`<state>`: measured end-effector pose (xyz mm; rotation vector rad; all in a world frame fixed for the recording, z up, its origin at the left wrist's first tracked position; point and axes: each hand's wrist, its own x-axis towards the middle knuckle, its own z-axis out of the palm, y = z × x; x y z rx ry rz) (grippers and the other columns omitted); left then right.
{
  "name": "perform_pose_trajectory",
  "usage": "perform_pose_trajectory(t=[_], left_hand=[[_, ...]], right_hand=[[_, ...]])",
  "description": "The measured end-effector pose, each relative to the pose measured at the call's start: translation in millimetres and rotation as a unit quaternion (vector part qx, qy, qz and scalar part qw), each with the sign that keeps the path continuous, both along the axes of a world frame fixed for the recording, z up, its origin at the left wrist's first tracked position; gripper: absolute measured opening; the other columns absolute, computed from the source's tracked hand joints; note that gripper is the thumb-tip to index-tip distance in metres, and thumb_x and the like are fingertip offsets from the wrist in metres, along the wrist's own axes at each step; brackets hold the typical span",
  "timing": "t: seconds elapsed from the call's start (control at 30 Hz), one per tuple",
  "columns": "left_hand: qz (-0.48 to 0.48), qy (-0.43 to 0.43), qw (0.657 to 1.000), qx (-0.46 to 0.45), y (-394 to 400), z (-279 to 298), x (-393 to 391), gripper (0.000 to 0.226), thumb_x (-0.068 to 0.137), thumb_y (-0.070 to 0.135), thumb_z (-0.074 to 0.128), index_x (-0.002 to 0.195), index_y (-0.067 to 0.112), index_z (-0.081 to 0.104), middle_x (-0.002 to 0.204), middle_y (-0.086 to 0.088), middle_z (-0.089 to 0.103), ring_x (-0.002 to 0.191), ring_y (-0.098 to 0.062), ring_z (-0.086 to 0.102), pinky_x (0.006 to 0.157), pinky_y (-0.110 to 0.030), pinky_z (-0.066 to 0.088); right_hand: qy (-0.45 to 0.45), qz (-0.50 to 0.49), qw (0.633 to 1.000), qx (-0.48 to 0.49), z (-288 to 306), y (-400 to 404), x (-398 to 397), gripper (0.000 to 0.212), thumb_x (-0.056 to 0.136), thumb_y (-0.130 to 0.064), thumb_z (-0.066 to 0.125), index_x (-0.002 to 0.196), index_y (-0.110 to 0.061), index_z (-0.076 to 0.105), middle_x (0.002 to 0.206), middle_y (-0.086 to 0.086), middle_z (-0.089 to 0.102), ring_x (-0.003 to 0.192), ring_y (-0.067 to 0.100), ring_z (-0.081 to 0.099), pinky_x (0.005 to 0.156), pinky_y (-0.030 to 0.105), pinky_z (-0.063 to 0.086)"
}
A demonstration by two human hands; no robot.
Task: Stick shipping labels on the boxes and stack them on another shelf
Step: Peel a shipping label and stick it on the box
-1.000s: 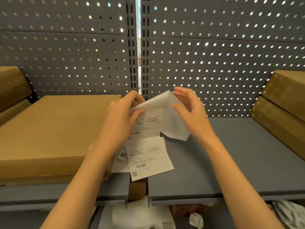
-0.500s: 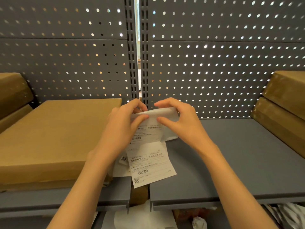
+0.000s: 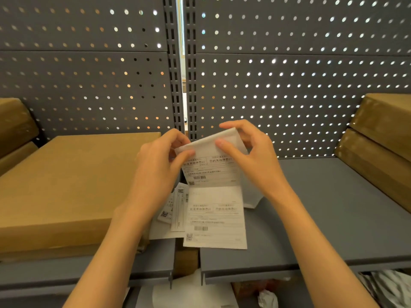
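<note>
Before a grey perforated back wall (image 3: 289, 85) we stand at grey shelves (image 3: 333, 207). Our left hand (image 3: 160, 170) and right hand (image 3: 251, 156) pinch the top of the label strip (image 3: 213, 196), probably to peel one label. It hangs beside the brown box (image 3: 66, 185), near for sticking.

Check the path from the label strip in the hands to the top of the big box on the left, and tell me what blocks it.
Nothing visible blocks it. Both hands pinch the label strip just right of the box, whose top is bare.
</note>
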<state>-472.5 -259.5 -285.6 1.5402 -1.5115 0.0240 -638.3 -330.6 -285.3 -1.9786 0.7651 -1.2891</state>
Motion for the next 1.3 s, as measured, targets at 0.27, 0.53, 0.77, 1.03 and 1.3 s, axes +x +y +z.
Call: perform_pose_trajectory(t=[0.27,0.53,0.77,1.03,1.3], left_hand=[[-0.008,0.031,0.999,-0.013,1,0,-2,0.006,0.087,0.022,0.064,0.083,0.019,0.061,0.074,0.014,0.064,0.072,-0.002,0.060,0.058,-0.019,0.047],[0.008,0.032,0.999,-0.021,0,0,-2,0.005,0.088,0.011,0.062,0.090,0.015,0.063,0.090,0.005,0.059,0.073,-0.001,0.059,0.067,-0.010,0.047],[0.028,0.039,0.998,-0.035,0,1,-1,0.005,0.089,0.010,0.061,0.089,0.014,0.063,0.091,0.003,0.065,0.073,-0.001,0.058,0.071,-0.016,0.049],[0.034,0.042,0.998,-0.024,1,1,-1,0.006,0.089,0.012,0.061,0.092,0.016,0.064,0.092,0.006,0.059,0.074,0.001,0.057,0.066,-0.015,0.048],[0.035,0.028,0.999,-0.026,2,2,-1,0.005,0.089,0.014,0.061,0.092,0.015,0.065,0.089,0.005,0.062,0.077,0.001,0.057,0.068,-0.018,0.049]], right_hand=[[-0.005,0.046,0.998,0.048,-2,1,-1,0.061,0.080,-0.012,0.074,0.130,-0.030,0.045,0.102,-0.002,0.068,0.091,0.009,0.067,0.079,0.025,0.055],[-0.035,0.028,0.996,0.075,-4,3,1,0.050,0.079,-0.012,0.074,0.123,-0.025,0.052,0.096,0.004,0.072,0.083,0.013,0.070,0.072,0.027,0.057],[-0.014,0.054,0.994,0.093,-7,3,-2,0.050,0.083,-0.009,0.070,0.125,-0.027,0.050,0.106,0.003,0.069,0.094,0.013,0.068,0.081,0.034,0.057],[-0.027,0.025,0.993,0.108,-11,1,-1,0.042,0.080,-0.012,0.074,0.117,-0.024,0.056,0.105,0.003,0.070,0.089,0.014,0.070,0.076,0.042,0.058],[-0.032,0.001,0.994,0.104,-14,2,-1,0.043,0.076,-0.015,0.077,0.114,-0.020,0.058,0.093,0.000,0.073,0.083,0.013,0.070,0.080,0.040,0.057]])
